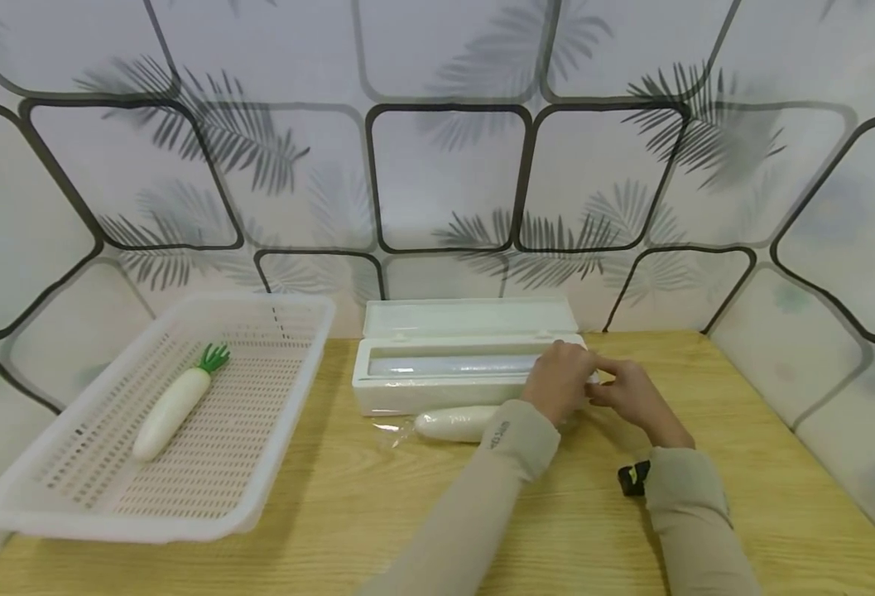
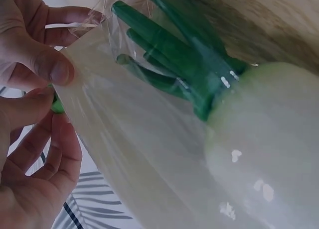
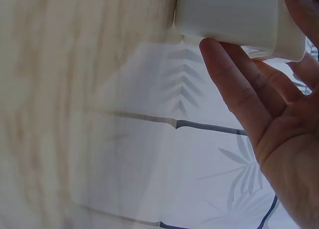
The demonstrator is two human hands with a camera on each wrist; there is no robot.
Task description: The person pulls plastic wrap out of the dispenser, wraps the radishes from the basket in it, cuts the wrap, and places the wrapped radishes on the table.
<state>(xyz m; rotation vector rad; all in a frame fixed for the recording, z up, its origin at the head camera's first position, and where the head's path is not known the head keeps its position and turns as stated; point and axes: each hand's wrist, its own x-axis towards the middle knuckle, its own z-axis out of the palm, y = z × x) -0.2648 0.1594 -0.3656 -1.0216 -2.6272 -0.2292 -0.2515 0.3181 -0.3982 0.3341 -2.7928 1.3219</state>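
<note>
A white cling film dispenser box [image 1: 437,393] stands with its lid [image 1: 467,316] raised and a film roll [image 1: 452,365] inside. My left hand [image 1: 558,381] reaches over the box's right end. In the left wrist view, its thumb and finger pinch a small green piece [image 2: 57,107] at the box edge. My right hand [image 1: 634,401] grips the same end, thumb on one side and fingers [image 3: 227,82] along another in the right wrist view. Before the box lies a white radish [image 1: 454,424] wrapped in clear film, its green leaves [image 2: 192,62] under the left wrist.
To the left sits a white slotted basket [image 1: 273,463] holding another white radish [image 1: 172,414] with green leaves. A patterned wall covering [image 1: 448,182] rises behind the wooden table [image 1: 377,513]. Loose film [image 1: 392,430] trails from the wrapped radish's left end.
</note>
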